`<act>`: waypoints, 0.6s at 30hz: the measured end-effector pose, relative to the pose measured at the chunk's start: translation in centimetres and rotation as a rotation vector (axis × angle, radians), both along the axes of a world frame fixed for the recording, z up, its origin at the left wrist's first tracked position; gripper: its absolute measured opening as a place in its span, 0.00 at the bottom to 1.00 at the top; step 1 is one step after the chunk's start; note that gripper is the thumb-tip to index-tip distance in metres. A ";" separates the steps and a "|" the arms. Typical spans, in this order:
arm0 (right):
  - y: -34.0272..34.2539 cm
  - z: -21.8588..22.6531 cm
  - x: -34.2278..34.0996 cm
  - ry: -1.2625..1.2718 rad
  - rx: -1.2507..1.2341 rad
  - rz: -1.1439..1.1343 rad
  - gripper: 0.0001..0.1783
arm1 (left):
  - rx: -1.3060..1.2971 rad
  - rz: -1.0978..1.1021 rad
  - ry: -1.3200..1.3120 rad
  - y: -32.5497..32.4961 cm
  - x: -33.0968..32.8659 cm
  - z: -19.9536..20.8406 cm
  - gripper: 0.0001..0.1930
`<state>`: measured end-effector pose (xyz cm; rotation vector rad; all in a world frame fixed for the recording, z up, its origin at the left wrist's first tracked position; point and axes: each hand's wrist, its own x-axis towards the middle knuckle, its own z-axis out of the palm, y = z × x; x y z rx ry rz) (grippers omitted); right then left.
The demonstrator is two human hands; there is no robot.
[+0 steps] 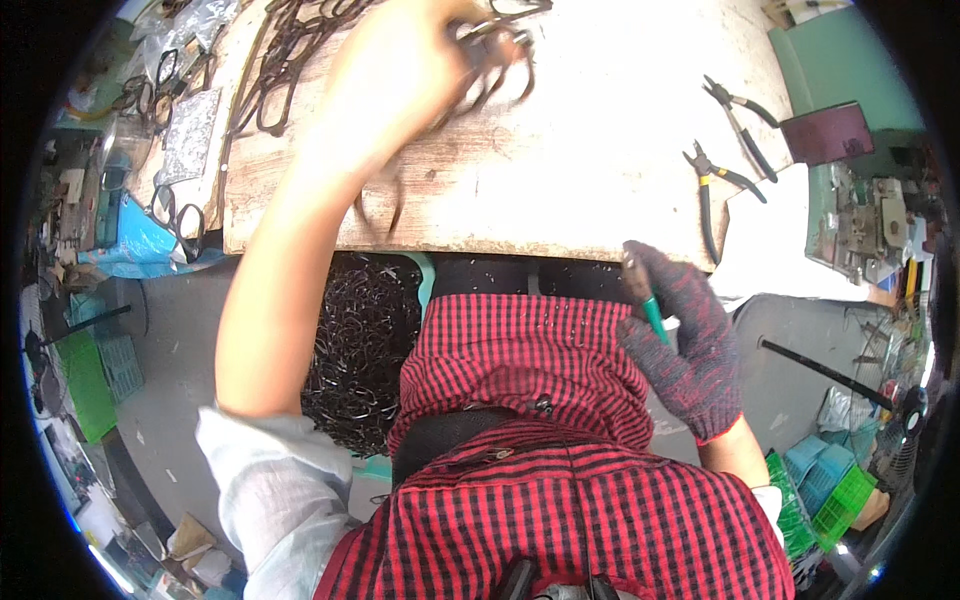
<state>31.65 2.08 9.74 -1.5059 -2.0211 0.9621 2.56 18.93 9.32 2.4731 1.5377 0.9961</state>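
Note:
My bare left hand (430,55) is above the wooden table, smeared by motion. Its fingers are closed on dark eyeglass frames (523,80), whose curved parts stick out beyond the hand. A thin brown loop hangs below my wrist near the table's front edge. My right hand (690,345) wears a dark knitted glove and stays just off that same edge. It is wrapped round green-handled pliers (651,312), jaws pointing up; the gloved fingers cover part of the tool. More dark eyeglass frames (272,95) lie piled on the table's far left.
Two pairs of pliers with black and yellow handles (705,200) lie on the table's right, near a dark flat rectangular object (828,133). Below the table on the left is a bin full of dark curved scraps (365,350). Glasses (178,218) and plastic bags lie further left.

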 end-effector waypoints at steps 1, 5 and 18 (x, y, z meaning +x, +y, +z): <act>0.0 0.7 -0.4 0.040 -0.069 0.005 0.36 | -0.070 0.166 0.116 1.9 1.8 0.6 0.14; -0.3 0.8 -2.3 0.144 -0.122 0.129 0.34 | -0.289 0.389 0.379 8.5 -0.2 -3.3 0.11; 4.5 -0.1 -3.4 -0.556 0.506 0.313 0.32 | -1.148 0.164 -0.928 -19.2 1.3 -6.4 0.13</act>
